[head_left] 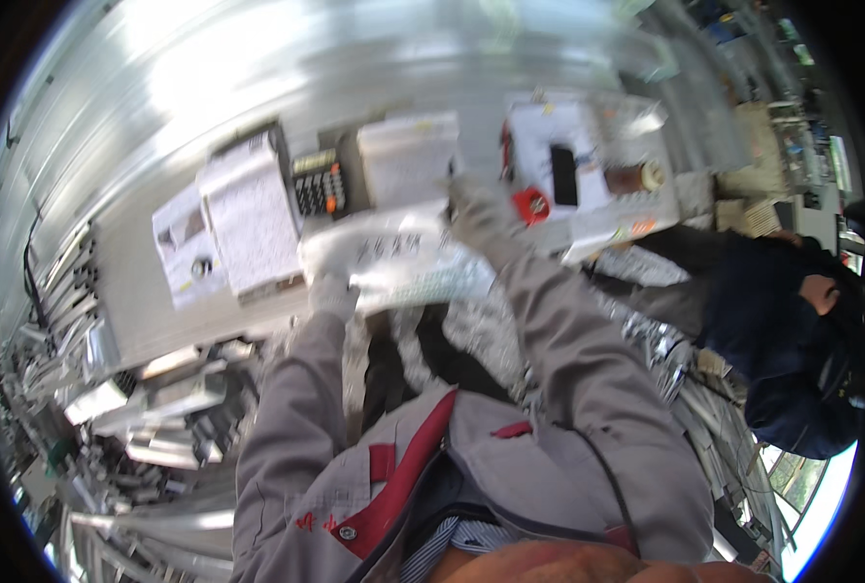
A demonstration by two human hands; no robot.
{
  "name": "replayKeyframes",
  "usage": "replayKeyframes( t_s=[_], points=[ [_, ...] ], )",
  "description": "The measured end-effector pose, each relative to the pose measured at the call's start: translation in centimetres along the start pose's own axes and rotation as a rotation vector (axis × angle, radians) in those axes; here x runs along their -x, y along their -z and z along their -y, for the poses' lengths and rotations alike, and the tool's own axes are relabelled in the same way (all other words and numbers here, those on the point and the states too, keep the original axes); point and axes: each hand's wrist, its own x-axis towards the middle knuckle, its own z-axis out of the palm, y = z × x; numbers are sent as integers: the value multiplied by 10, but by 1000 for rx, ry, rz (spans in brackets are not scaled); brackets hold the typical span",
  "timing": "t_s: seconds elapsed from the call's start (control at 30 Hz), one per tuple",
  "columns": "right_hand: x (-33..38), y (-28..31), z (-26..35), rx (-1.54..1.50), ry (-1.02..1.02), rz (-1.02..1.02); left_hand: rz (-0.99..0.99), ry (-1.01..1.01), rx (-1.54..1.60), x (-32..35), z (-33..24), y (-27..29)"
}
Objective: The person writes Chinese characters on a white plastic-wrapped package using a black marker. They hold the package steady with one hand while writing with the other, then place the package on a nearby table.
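A glossy white and clear plastic bag (393,257) with dark printing spans the space between my hands at the bench's near edge. My left hand (330,287), in a pale glove, is closed on the bag's left side; its fingers blend into the plastic. At the upper right edge of the bag, my right hand (483,222), also gloved, has its fingers closed on the plastic, though they are blurred. Just beyond the bag lies a written paper pad (411,155), close to my right fingertips.
On the metal bench (136,301) lie a stack of written sheets (250,219), a calculator (318,185), a red round object (530,205), a dark phone (563,175) and a brown bottle (631,178). Metal profiles (175,418) crowd the lower left. Another person (792,330) is at the right.
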Motion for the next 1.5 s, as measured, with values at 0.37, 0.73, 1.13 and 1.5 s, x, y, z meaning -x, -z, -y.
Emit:
replayKeyframes(
  t_s=[0.37,0.73,1.13,1.5],
  points=[
    [-109,355,-29,201,325,-781,75,128,14,-14,-12,11],
    [-93,604,62,373,180,-738,-4,77,91,-31,15,-23],
    [-45,472,46,446,490,-716,-51,75,82,-21,6,-15],
    [63,166,93,-553,203,-306,-129,14,102,-13,9,-3]
  ],
)
